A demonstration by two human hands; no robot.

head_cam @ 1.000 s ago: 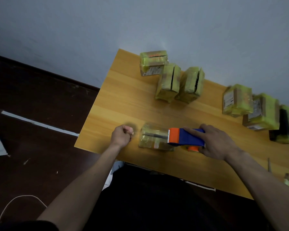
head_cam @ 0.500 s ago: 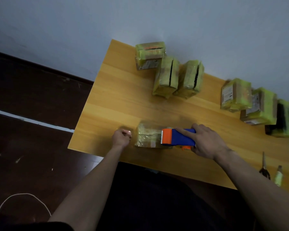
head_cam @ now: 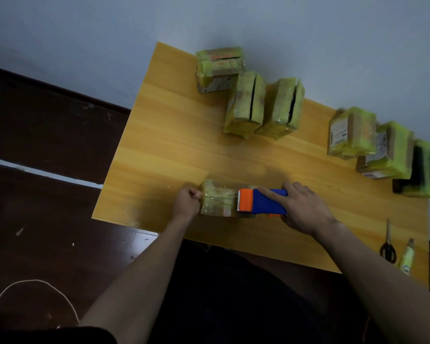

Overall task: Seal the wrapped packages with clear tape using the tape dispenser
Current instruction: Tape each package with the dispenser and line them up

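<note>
The left hand (head_cam: 187, 203) is now pressing against the left end of the package (head_cam: 217, 198) at the near edge of the surface (head_cam: 174, 135), where a second ago it was sitting a little apart from it. Its fingers are curled tight, apparently pinching the loose tape end down on that side, though the tape itself is too clear to make out. The right hand (head_cam: 305, 209) is gripping the blue and orange tape dispenser (head_cam: 261, 203), fingers wrapped over the body and the index finger lying straight along its top. The dispenser's toothed orange front is resting on the package's right part, much as it was before.

That closing-up of the left hand suggests the strip is being anchored, so a pull to the right should lay tape over the top. Six other wrapped packages are standing along the far side, three at far left (head_cam: 243, 105) and three at far right (head_cam: 353, 131). Scissors (head_cam: 387, 247) are lying at near right.
</note>
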